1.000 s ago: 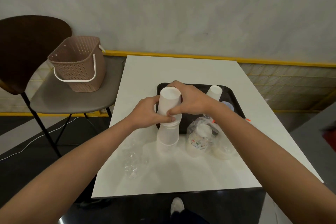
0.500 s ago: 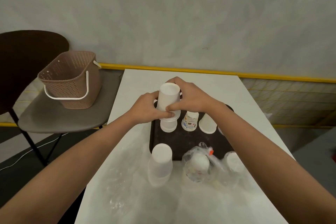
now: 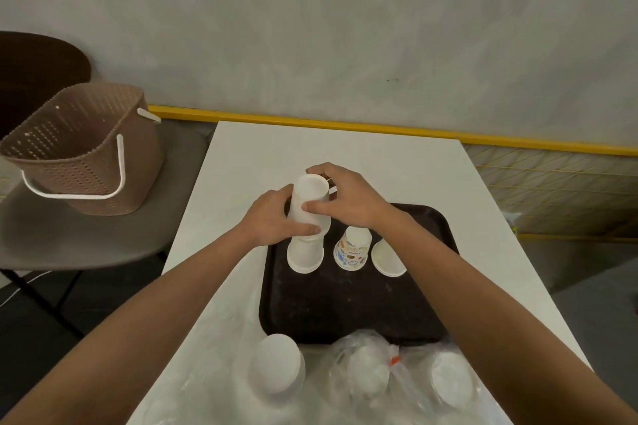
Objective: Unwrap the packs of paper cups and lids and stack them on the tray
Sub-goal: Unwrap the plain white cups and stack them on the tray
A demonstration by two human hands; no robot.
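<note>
White table (image 3: 310, 148) below grey wall (image 3: 345, 28); both hands (image 3: 272, 219) (image 3: 348, 198) grip cup stack (image 3: 312, 187) over tray (image 3: 345, 307).

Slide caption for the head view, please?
Left hand and right hand hold a white cup stack over the tray.

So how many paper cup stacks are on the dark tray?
3: tall white paper-cup stack, back left of the dark tray; patterned cup stack beside it; short white stack rightmost, partly behind the right forearm.
</note>
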